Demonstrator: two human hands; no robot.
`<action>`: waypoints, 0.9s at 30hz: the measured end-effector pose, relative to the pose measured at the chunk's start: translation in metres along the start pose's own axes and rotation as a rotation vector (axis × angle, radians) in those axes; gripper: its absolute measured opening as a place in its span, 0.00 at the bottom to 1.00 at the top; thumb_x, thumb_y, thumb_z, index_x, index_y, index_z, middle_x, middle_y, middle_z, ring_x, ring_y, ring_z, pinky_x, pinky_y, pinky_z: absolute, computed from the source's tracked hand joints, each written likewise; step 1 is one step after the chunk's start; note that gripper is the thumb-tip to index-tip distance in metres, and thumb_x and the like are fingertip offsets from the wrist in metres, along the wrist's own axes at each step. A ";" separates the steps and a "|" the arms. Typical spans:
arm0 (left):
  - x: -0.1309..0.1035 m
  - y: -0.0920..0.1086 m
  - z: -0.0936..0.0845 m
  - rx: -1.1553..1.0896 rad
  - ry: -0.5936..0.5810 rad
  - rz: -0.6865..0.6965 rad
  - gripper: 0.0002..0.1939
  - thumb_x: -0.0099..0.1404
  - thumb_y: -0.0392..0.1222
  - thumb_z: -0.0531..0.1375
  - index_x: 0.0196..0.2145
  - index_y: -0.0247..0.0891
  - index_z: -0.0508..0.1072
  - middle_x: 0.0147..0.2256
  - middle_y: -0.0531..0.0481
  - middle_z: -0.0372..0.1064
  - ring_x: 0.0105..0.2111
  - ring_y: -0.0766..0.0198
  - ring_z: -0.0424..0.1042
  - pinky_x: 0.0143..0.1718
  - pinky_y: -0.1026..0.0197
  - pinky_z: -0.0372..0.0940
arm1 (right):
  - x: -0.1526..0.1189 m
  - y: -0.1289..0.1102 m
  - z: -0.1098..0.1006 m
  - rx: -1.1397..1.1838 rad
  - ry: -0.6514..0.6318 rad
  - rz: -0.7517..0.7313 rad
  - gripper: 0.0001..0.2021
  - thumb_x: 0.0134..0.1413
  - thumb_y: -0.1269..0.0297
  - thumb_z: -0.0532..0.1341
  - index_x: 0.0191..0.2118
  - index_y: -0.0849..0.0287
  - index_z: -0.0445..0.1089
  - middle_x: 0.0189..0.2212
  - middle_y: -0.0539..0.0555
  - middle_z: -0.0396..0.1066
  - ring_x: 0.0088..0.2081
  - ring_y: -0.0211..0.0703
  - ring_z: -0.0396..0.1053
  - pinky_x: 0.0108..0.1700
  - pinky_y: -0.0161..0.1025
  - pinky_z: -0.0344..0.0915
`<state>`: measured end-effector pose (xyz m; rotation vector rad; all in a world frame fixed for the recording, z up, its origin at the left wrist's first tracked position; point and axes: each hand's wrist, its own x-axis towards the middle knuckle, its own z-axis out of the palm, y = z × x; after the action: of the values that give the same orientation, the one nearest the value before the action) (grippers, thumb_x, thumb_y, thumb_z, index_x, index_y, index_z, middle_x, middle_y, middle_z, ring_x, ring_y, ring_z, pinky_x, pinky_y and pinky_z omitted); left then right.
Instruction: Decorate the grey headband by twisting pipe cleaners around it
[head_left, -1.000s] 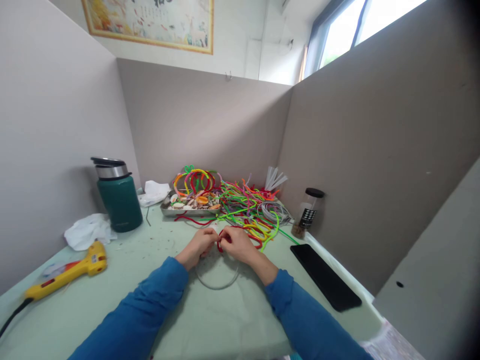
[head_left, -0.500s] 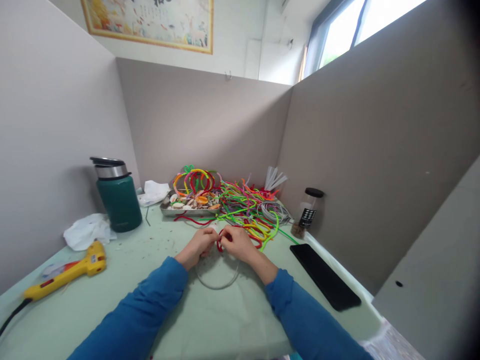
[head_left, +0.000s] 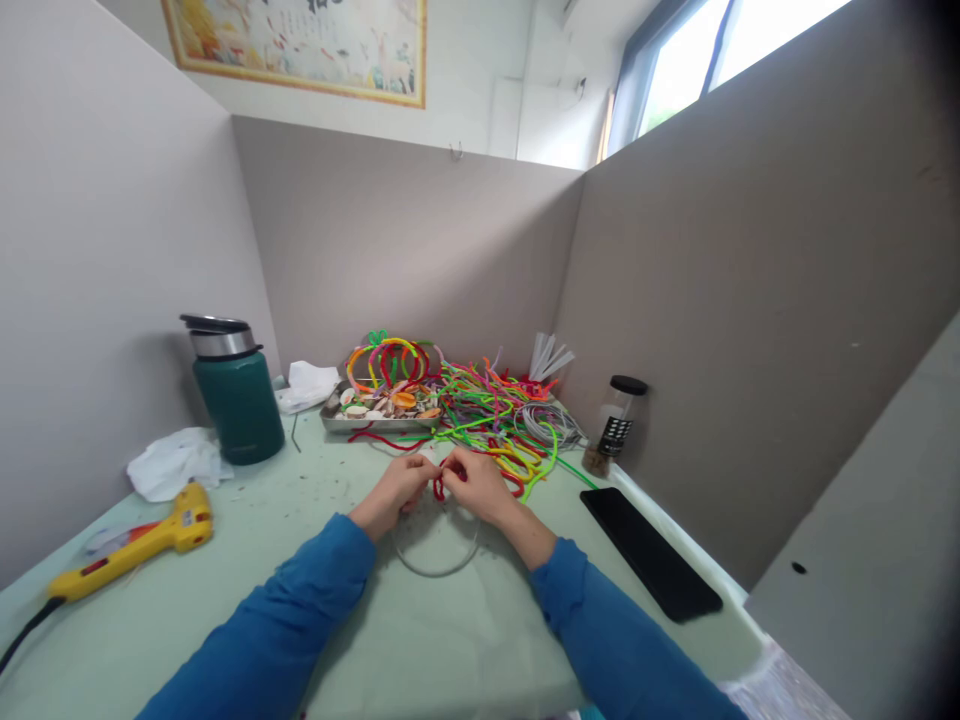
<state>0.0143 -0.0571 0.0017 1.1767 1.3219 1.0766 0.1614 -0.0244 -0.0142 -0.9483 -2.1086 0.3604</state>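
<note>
My left hand (head_left: 401, 490) and my right hand (head_left: 474, 483) meet fingertip to fingertip above the middle of the table. Both are closed in a pinch on a small looped piece of red pipe cleaner (head_left: 439, 489), which shows between them. A thin grey wire ring (head_left: 436, 575) hangs or lies just below the hands, its upper part hidden by them. Behind the hands is a heap of coloured pipe cleaners (head_left: 487, 400).
A metal tray (head_left: 382, 426) of shells stands at the back. On the left are a green bottle (head_left: 238, 405), white tissue (head_left: 178, 463) and a yellow glue gun (head_left: 142, 545). On the right are a black phone (head_left: 649, 553) and a clear jar (head_left: 615, 428).
The fingertips have shifted very slightly around the red pipe cleaner, and the grey ring has moved a little. Everything else stays put.
</note>
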 end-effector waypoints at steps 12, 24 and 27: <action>0.001 0.000 -0.004 0.053 -0.012 0.009 0.17 0.49 0.52 0.62 0.23 0.38 0.61 0.12 0.63 0.44 0.10 0.76 0.42 0.11 0.68 0.37 | 0.000 -0.002 -0.005 0.066 -0.035 0.003 0.04 0.50 0.67 0.54 0.33 0.58 0.65 0.27 0.49 0.70 0.27 0.36 0.64 0.29 0.32 0.55; 0.002 -0.001 -0.010 0.084 -0.097 0.050 0.20 0.47 0.56 0.63 0.25 0.35 0.66 0.12 0.61 0.46 0.12 0.76 0.44 0.13 0.67 0.39 | 0.001 -0.004 -0.008 0.176 -0.053 -0.019 0.05 0.51 0.69 0.54 0.35 0.59 0.65 0.28 0.49 0.69 0.28 0.36 0.64 0.31 0.32 0.56; 0.001 0.001 -0.011 0.074 -0.117 0.044 0.20 0.47 0.56 0.63 0.25 0.36 0.65 0.12 0.62 0.44 0.12 0.76 0.42 0.13 0.67 0.38 | 0.002 -0.004 -0.009 0.212 -0.066 -0.011 0.05 0.52 0.69 0.54 0.34 0.59 0.65 0.27 0.48 0.68 0.28 0.36 0.63 0.30 0.32 0.56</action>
<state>0.0034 -0.0562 0.0040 1.3097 1.2582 0.9822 0.1654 -0.0266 -0.0053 -0.8101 -2.0847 0.6040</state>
